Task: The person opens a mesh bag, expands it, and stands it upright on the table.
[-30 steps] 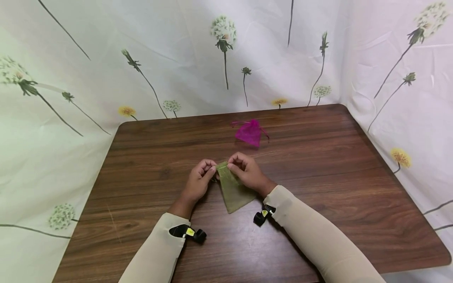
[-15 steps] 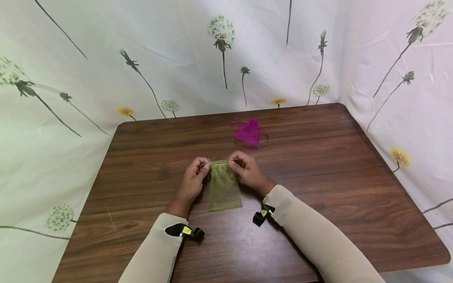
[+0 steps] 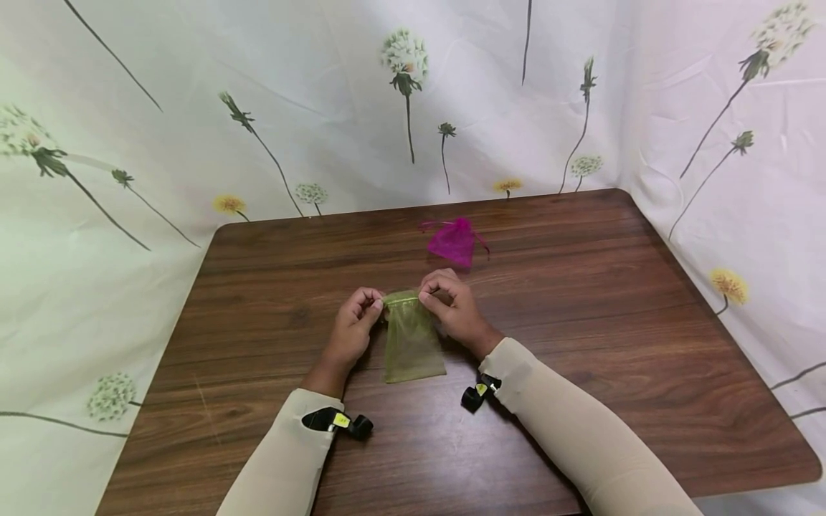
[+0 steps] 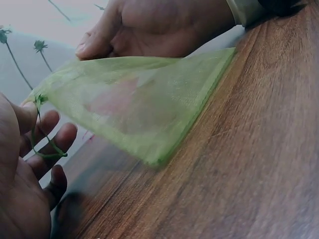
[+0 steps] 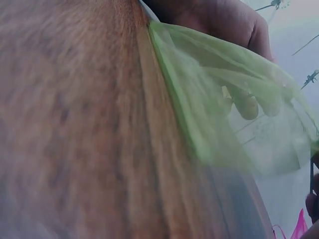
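Note:
A sheer green organza drawstring bag (image 3: 414, 344) spreads between my two hands, its gathered mouth band at the top. My left hand (image 3: 352, 326) pinches the left end of that band between thumb and forefinger. At the band's right end, my right hand (image 3: 454, 308) pinches it the same way. In the left wrist view a thin green cord loop (image 4: 49, 149) dangles by the left fingers, and the bag's lower edge lies close over the wood. Fingers show through the thin fabric (image 5: 214, 99) in the right wrist view.
A magenta organza drawstring bag (image 3: 454, 242) lies beyond my hands, its cords out to both sides. The brown wooden table (image 3: 277, 265) meets a white flower-printed cloth (image 3: 348, 107) at the back and sides. Each wrist carries a small black camera (image 3: 360, 428).
The green bag has gone from slanted and partly folded to spread out flat-faced between the hands. My left hand moved slightly left, drawing the mouth band wide. The magenta bag stays put.

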### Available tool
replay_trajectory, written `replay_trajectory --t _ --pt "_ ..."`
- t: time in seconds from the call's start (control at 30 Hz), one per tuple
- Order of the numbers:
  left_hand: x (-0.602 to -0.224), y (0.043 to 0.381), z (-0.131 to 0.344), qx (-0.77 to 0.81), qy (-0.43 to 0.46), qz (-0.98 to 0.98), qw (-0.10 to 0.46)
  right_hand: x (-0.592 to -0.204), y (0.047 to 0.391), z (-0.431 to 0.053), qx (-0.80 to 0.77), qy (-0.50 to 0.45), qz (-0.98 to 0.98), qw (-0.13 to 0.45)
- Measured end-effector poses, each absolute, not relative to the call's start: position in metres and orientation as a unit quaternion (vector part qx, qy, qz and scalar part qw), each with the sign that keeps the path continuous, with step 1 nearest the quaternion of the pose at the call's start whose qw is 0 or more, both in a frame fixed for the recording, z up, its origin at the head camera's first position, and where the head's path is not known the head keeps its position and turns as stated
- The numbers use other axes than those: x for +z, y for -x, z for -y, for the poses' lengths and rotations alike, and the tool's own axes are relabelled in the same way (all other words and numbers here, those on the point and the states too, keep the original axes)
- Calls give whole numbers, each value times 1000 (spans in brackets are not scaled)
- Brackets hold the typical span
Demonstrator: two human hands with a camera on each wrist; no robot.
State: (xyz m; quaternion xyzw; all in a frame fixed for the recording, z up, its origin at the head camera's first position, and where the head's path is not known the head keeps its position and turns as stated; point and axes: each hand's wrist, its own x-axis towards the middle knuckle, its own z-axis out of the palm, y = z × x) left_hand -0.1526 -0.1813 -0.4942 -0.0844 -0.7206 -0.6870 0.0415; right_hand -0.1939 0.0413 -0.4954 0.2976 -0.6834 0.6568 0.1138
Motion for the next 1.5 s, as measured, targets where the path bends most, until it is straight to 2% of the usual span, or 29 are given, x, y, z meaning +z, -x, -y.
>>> replay_trajectory --t 0.13,0.27,0.6,1.2,1.5 --pt "-494 152 181 -688 92 719 41 -494 192 -40 634 -288 702 150" --pt "-494 152 180 -687 89 720 46 -494 191 -40 626 -283 711 148" --pt "-493 153 189 -667 100 738 39 -496 194 -42 654 -304 691 49" --pt "-494 151 194 -664 153 732 12 -495 193 -46 678 -316 664 1" --pt "-495 152 193 -676 124 726 25 -493 189 -46 700 -300 643 -76"
